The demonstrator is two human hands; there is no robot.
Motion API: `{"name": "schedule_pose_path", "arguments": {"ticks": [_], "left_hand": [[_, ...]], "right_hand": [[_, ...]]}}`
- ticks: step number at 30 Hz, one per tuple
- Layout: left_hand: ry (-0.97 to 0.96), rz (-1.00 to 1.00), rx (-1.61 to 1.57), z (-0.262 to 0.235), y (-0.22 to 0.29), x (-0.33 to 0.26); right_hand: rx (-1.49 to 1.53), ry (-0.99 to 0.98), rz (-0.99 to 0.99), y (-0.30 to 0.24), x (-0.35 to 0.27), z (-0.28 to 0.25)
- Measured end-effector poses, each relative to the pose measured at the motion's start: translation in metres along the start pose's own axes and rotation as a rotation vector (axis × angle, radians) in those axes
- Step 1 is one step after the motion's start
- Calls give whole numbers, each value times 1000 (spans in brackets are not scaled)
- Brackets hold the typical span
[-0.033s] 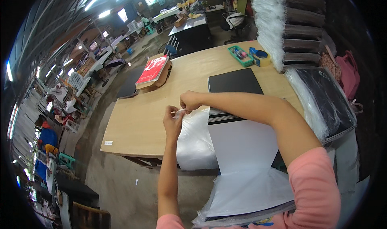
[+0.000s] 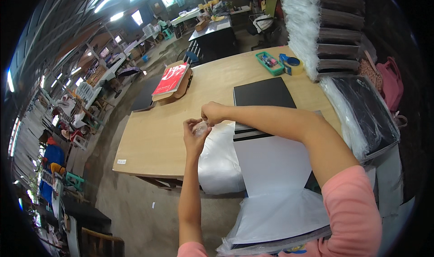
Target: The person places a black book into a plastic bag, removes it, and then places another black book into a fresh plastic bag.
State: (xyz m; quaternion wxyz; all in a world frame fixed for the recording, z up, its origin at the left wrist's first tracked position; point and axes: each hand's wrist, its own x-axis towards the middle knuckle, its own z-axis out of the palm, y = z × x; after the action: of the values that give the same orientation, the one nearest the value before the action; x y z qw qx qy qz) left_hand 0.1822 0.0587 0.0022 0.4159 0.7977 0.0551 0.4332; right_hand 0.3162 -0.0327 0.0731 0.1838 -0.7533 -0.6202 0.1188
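Observation:
My left hand (image 2: 193, 137) and my right hand (image 2: 212, 113) meet over the wooden table (image 2: 153, 139), both pinching the top edge of a clear plastic bag (image 2: 219, 164). The bag hangs down over the table's near edge. Just right of my hands lies a stack of black boards (image 2: 264, 94), with a white sheet (image 2: 271, 164) below it under my right forearm. More bagged sheets (image 2: 275, 221) lie close to my body.
A red book on a cardboard piece (image 2: 171, 78) lies at the table's far left. A green tray (image 2: 270, 60) and a tape roll (image 2: 291, 63) sit at the far edge. Bagged black boards (image 2: 366, 116) and a tall stack (image 2: 334, 26) stand right, beside a pink bag (image 2: 391, 83).

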Motion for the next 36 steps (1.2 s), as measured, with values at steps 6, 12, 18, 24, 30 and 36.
{"name": "schedule_pose_path", "arguments": {"ticks": [6, 12, 18, 24, 30, 36], "left_hand": [[-38, -344, -296, -15, 1, -9], [-84, -329, -133, -25, -26, -21], [-80, -288, -567, -3, -6, -8], [77, -353, -354, -13, -1, -12], [-92, -340, -4, -35, -40, -14], [-907, -846, -742, -6, -28, -32]], "right_hand": [[111, 152, 121, -1, -4, 2], [33, 290, 19, -2, 2, -13], [-294, -123, -46, 0, 15, 16], [-2, 53, 123, -2, 3, 3], [-139, 200, 31, -14, 2, 0], [-122, -218, -208, -9, 6, -11]]}}
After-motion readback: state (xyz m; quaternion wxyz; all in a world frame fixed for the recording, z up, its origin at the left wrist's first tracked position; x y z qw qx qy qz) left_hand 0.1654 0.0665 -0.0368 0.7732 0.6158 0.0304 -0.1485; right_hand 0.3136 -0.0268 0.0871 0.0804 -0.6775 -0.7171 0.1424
